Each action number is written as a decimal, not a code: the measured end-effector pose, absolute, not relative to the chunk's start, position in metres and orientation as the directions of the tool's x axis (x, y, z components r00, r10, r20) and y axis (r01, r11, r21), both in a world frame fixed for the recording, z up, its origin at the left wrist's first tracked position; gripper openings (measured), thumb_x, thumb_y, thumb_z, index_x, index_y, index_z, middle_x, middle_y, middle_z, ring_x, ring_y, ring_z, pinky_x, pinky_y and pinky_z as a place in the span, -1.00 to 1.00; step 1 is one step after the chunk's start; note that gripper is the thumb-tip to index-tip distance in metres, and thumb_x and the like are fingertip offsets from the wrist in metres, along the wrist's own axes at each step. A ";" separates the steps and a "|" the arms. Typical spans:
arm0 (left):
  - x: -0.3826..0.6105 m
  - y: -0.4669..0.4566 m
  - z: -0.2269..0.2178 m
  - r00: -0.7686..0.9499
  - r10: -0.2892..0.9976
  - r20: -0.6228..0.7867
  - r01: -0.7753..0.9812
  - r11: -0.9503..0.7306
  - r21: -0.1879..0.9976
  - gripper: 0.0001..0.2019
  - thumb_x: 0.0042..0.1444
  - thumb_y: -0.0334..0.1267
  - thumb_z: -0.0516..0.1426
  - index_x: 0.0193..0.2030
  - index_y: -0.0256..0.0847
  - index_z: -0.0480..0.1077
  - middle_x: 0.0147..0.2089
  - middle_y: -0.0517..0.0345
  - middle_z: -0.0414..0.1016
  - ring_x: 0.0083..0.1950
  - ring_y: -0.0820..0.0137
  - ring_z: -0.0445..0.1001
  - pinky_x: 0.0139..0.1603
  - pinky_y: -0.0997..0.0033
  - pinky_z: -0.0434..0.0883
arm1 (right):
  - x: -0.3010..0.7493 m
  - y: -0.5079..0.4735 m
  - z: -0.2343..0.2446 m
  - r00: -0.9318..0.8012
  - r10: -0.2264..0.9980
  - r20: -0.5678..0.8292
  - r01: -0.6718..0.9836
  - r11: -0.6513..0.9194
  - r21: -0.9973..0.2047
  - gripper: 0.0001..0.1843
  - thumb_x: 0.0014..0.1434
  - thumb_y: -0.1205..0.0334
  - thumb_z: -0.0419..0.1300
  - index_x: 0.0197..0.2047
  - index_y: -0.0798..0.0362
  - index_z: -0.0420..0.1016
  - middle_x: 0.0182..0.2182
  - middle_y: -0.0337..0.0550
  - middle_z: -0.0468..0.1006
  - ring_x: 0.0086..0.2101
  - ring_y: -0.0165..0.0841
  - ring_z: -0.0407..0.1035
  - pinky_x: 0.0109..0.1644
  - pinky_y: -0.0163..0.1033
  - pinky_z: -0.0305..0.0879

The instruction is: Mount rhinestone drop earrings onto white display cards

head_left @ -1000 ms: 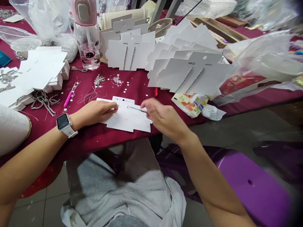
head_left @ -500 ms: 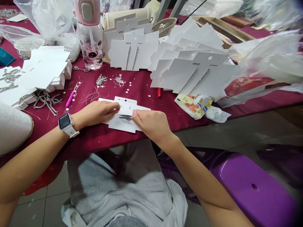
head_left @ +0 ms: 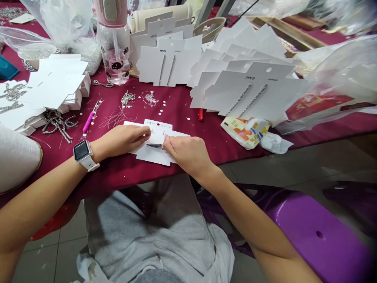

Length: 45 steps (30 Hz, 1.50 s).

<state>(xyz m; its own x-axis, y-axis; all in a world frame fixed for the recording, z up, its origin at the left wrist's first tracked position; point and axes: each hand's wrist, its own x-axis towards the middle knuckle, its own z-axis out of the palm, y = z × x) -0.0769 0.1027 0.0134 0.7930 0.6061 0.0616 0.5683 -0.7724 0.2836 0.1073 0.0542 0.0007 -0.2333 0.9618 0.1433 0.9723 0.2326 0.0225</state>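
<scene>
A white cross-shaped display card lies face down near the table's front edge, with small print and a hole at its top. My left hand rests on the card's left part, fingertips pinched together beside a tiny stub; what they hold is too small to make out. Closed over the card's right part, my right hand grips a thin dark pointed metal tool. Its tip points left across the card, and its other end is hidden in the hand. Another small stub stands beside the right fingertips.
Finished-looking cards with silver chain earrings lean at the back right. A pink-lidded bottle stands behind. To the left are stacked white cards, silver chains and a pink-handled tool. A purple stool is at lower right.
The pointed tool shows narrower now, its prongs closer together. Both hands stay at the card, and the whole view has shifted slightly.
</scene>
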 end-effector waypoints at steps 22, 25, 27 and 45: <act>-0.078 0.098 0.021 0.422 0.830 0.364 0.880 -0.472 0.054 -0.55 0.19 -0.08 -0.14 -0.60 -0.24 0.29 -0.70 0.18 0.16 -0.65 0.54 0.07 -0.58 0.45 -0.04 | 0.135 0.034 -0.002 -0.406 0.863 0.300 0.897 0.440 -0.051 -0.50 0.25 -0.06 -0.20 -0.19 0.13 0.38 -0.33 -0.11 0.50 -0.37 -0.39 0.36 -0.44 -0.34 0.08; -0.080 0.094 0.027 0.451 0.817 0.358 0.868 -0.495 0.035 -0.42 0.22 0.01 -0.23 -0.70 -0.23 0.25 -0.75 0.19 0.07 -0.67 0.53 0.03 -0.57 0.41 -0.09 | 0.138 0.028 -0.005 -0.472 0.809 0.350 0.871 0.490 0.044 -0.62 0.25 0.05 -0.12 -0.17 0.14 0.38 -0.36 -0.13 0.48 -0.39 -0.40 0.34 -0.38 -0.33 0.13; -0.085 0.091 0.030 0.571 0.755 0.322 0.786 -0.616 0.050 -0.41 0.23 -0.02 -0.23 -0.71 -0.22 0.28 -0.75 0.17 0.12 -0.67 0.52 0.07 -0.57 0.40 -0.06 | 0.137 0.026 -0.005 -0.500 0.775 0.387 0.858 0.505 0.096 -0.67 0.24 0.10 -0.06 -0.17 0.14 0.39 -0.44 -0.17 0.45 -0.44 -0.41 0.32 -0.39 -0.33 0.12; -0.097 0.096 0.011 0.912 0.359 0.199 0.301 -0.914 0.271 -0.56 0.23 -0.17 -0.15 -0.45 -0.23 0.49 -0.68 0.20 0.27 -0.65 0.59 0.17 -0.57 0.49 0.06 | 0.134 0.040 -0.005 -0.658 0.541 0.524 0.714 0.669 0.206 -0.77 0.17 0.21 0.09 -0.20 0.20 0.43 -0.59 -0.30 0.39 -0.61 -0.56 0.20 -0.51 -0.36 0.05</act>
<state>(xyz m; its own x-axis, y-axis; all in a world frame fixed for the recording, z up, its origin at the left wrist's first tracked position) -0.0966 0.0964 0.0111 0.9120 0.3588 0.1986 0.3008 -0.9145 0.2706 0.1340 0.0398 -0.0052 -0.6576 0.5409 0.5244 0.7142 0.6690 0.2055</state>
